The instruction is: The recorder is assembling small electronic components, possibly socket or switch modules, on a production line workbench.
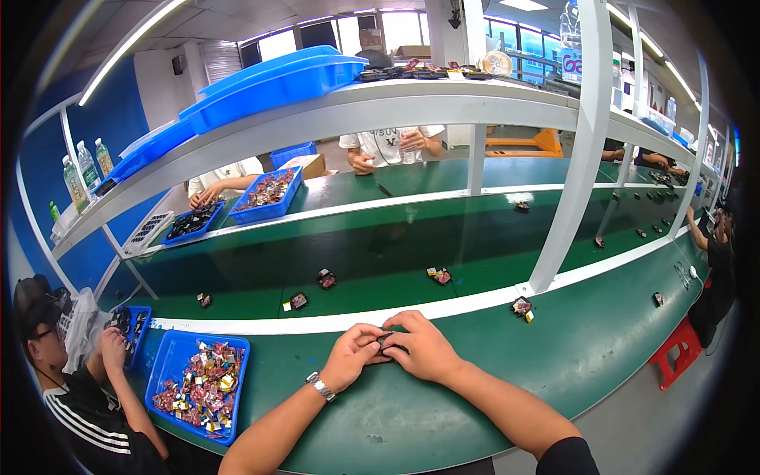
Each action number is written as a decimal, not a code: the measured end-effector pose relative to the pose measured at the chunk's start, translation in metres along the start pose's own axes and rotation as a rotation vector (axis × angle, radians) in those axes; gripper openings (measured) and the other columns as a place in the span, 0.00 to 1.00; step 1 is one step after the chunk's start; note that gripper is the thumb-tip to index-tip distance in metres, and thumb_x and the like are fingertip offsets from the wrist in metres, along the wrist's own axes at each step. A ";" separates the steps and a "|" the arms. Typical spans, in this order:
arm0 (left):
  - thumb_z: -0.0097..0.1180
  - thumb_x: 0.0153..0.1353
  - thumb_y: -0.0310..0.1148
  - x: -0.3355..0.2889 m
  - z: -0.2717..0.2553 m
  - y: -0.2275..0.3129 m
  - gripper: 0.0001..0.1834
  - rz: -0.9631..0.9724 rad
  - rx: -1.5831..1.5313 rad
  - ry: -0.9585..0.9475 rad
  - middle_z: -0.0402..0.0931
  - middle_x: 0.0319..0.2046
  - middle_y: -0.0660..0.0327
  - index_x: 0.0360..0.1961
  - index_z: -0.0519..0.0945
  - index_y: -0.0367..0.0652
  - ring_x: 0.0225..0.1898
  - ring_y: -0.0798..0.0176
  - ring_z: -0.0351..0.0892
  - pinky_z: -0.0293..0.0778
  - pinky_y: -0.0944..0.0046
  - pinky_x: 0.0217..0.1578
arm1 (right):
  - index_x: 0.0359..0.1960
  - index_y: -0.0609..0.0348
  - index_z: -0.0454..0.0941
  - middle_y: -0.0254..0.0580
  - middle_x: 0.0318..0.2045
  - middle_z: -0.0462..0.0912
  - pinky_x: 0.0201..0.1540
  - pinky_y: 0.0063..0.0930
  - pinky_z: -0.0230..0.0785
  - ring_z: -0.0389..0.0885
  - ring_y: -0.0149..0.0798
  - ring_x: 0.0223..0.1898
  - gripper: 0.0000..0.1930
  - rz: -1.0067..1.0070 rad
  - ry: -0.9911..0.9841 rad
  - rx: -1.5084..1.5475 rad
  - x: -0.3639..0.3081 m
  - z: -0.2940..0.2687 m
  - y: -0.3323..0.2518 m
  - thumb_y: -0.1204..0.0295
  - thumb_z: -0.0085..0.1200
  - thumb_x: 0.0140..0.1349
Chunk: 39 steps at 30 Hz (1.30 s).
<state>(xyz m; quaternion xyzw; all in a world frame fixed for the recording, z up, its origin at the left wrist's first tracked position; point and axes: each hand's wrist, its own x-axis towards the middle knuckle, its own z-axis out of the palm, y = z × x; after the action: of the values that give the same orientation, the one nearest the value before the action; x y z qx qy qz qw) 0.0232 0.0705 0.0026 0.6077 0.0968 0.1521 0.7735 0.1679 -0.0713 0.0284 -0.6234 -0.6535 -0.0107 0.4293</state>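
My left hand (354,355), with a metal watch on its wrist, and my right hand (421,345) meet over the green worktop (380,427). Between their closed fingertips is a small dark part (385,342); the fingers cover most of it, and its exact kind cannot be made out. To the left of my left forearm stands a blue tray (244,380) heaped with small red, yellow and white electronic pieces (198,388). A small assembly with a yellow tab (522,308) lies beyond my right hand near the white rail.
Past the white rail (332,323), a green conveyor belt (380,269) carries scattered small assemblies (440,275). A white post (571,158) rises on the right to a shelf bearing blue trays (277,87). A co-worker (87,404) sits close on the left; others work across the belt.
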 end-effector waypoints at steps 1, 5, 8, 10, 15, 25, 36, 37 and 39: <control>0.46 0.70 0.22 -0.001 0.001 0.002 0.11 -0.010 -0.028 0.018 0.76 0.51 0.52 0.52 0.69 0.39 0.52 0.59 0.79 0.79 0.56 0.54 | 0.32 0.59 0.83 0.39 0.47 0.77 0.56 0.38 0.69 0.73 0.44 0.54 0.06 -0.033 0.002 -0.078 0.000 0.001 -0.001 0.74 0.64 0.52; 0.45 0.70 0.22 0.000 -0.003 0.000 0.12 -0.002 -0.026 0.005 0.76 0.52 0.52 0.53 0.68 0.39 0.52 0.60 0.79 0.79 0.56 0.54 | 0.31 0.56 0.83 0.39 0.47 0.78 0.55 0.37 0.70 0.73 0.46 0.53 0.06 -0.079 0.005 -0.097 0.002 0.004 -0.001 0.74 0.66 0.51; 0.46 0.69 0.22 0.001 -0.004 -0.001 0.12 0.004 -0.043 -0.006 0.76 0.51 0.53 0.53 0.68 0.39 0.52 0.60 0.79 0.79 0.56 0.54 | 0.32 0.56 0.84 0.37 0.47 0.78 0.55 0.37 0.70 0.73 0.45 0.53 0.07 -0.030 0.058 -0.089 0.000 0.006 -0.001 0.74 0.66 0.51; 0.47 0.69 0.23 0.001 -0.004 0.000 0.11 0.002 -0.055 -0.004 0.76 0.51 0.53 0.52 0.69 0.39 0.52 0.59 0.79 0.80 0.56 0.54 | 0.33 0.55 0.85 0.36 0.47 0.79 0.54 0.36 0.71 0.74 0.43 0.53 0.08 0.012 0.091 -0.032 -0.002 0.009 0.000 0.74 0.67 0.50; 0.47 0.70 0.23 0.000 -0.004 0.000 0.11 0.011 -0.070 -0.010 0.76 0.50 0.53 0.52 0.69 0.39 0.52 0.59 0.79 0.80 0.55 0.54 | 0.36 0.52 0.87 0.34 0.47 0.80 0.52 0.34 0.73 0.73 0.41 0.54 0.09 0.109 0.083 0.060 -0.004 0.013 0.002 0.73 0.67 0.52; 0.48 0.70 0.24 -0.002 -0.006 -0.001 0.10 0.022 -0.077 0.002 0.76 0.50 0.52 0.51 0.68 0.39 0.52 0.58 0.80 0.80 0.56 0.54 | 0.37 0.52 0.87 0.36 0.52 0.79 0.58 0.37 0.69 0.70 0.44 0.59 0.08 0.104 0.067 0.108 -0.002 0.015 0.000 0.72 0.66 0.53; 0.46 0.70 0.22 0.000 -0.006 0.003 0.11 0.038 -0.105 0.069 0.77 0.50 0.53 0.52 0.68 0.40 0.52 0.60 0.79 0.80 0.56 0.54 | 0.39 0.57 0.81 0.41 0.48 0.78 0.56 0.37 0.70 0.73 0.47 0.55 0.12 -0.056 0.154 -0.012 0.005 0.013 -0.010 0.78 0.64 0.52; 0.46 0.70 0.22 0.000 -0.004 0.002 0.11 0.020 -0.115 0.067 0.77 0.50 0.54 0.52 0.68 0.40 0.52 0.61 0.79 0.79 0.56 0.54 | 0.38 0.57 0.81 0.40 0.45 0.79 0.52 0.36 0.73 0.76 0.47 0.51 0.12 -0.107 0.197 -0.068 0.004 0.012 -0.009 0.79 0.64 0.50; 0.44 0.70 0.20 0.002 0.000 0.002 0.12 0.016 -0.114 0.068 0.76 0.51 0.53 0.53 0.68 0.39 0.53 0.61 0.79 0.80 0.57 0.55 | 0.37 0.57 0.81 0.39 0.42 0.79 0.48 0.35 0.74 0.77 0.45 0.47 0.12 -0.148 0.171 -0.129 -0.001 0.011 -0.004 0.79 0.64 0.49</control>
<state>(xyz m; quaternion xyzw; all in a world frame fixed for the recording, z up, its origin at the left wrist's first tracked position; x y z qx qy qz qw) 0.0245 0.0718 0.0047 0.5580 0.1094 0.1840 0.8018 0.1585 -0.0666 0.0228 -0.5966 -0.6567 -0.1373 0.4403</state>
